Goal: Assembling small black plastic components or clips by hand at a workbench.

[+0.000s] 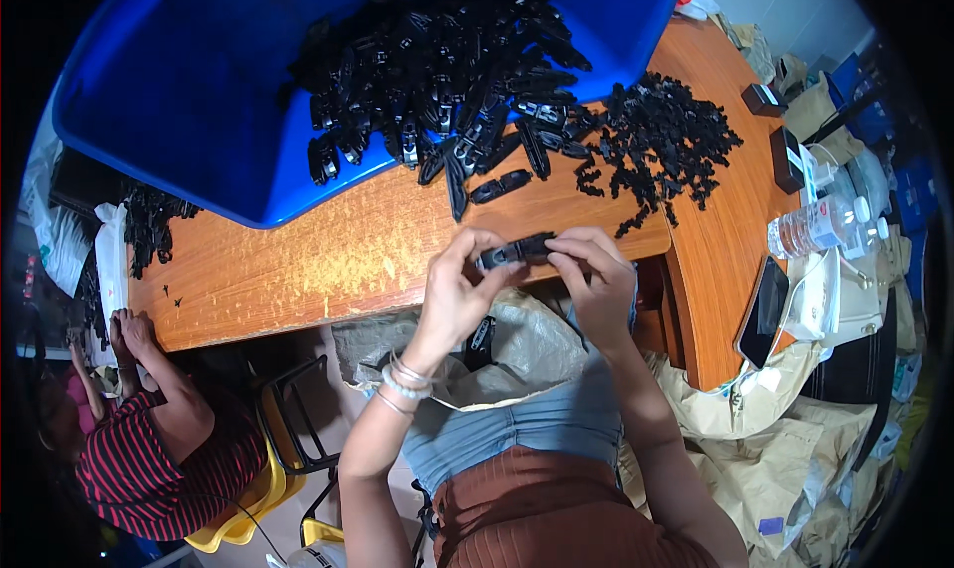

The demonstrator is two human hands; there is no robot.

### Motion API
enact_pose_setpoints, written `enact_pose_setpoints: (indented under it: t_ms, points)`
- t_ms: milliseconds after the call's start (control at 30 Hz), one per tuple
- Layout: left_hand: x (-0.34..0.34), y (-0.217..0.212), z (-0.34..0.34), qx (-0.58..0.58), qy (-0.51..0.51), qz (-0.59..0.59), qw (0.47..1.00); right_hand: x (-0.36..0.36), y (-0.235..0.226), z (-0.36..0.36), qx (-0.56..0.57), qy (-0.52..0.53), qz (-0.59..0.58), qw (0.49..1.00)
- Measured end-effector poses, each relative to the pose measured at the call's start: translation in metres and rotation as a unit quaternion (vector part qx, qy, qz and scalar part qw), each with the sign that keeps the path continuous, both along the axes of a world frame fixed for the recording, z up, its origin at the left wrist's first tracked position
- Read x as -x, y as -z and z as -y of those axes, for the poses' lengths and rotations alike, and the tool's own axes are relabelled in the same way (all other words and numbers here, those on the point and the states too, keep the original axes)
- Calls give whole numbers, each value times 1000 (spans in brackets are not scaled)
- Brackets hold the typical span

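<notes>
Both my hands hold one long black plastic clip (pixel 519 251) between them, just above the near edge of the wooden table (pixel 328 260). My left hand (pixel 452 288) pinches its left end with thumb and fingertips. My right hand (pixel 596 280) grips its right end. Beyond the hands, a tilted blue bin (pixel 189 91) spills a heap of the same black clips (pixel 437 71) onto the table. A pile of smaller black plastic parts (pixel 661 136) lies to the right of the heap. Below the hands an open sack (pixel 527 344) rests on my lap with one black clip (pixel 482 334) in it.
A person in a red striped top (pixel 164 464) sits at the lower left by a yellow chair (pixel 243 513). On the right stand a plastic water bottle (pixel 820 225), a dark phone (pixel 763 312) and two small black boxes (pixel 787 159). Brown paper sacks (pixel 785 459) pile up at the lower right.
</notes>
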State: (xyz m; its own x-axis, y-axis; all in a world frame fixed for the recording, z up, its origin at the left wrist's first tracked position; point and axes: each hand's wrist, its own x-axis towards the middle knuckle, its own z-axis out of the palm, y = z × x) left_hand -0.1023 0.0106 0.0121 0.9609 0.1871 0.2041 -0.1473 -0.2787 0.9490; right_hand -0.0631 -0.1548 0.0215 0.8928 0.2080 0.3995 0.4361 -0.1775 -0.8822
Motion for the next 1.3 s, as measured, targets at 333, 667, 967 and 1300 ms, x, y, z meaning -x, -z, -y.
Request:
enact_pose_setpoints:
  t_ms: [333, 667, 967, 1300]
  points:
    - [30, -30, 14, 384, 30, -42, 922, 10, -16, -9, -65, -114, -29, 991]
    - [44, -19, -1, 232, 31, -120, 965, 17, -10, -9, 91, -125, 191, 969]
    - [53, -21, -4, 147, 64, -140, 977, 24, 2, 1, -23, -233, -240, 942]
    - [14, -32, -34, -160, 68, -109, 979, -9, 12, 18, 126, -188, 16, 974]
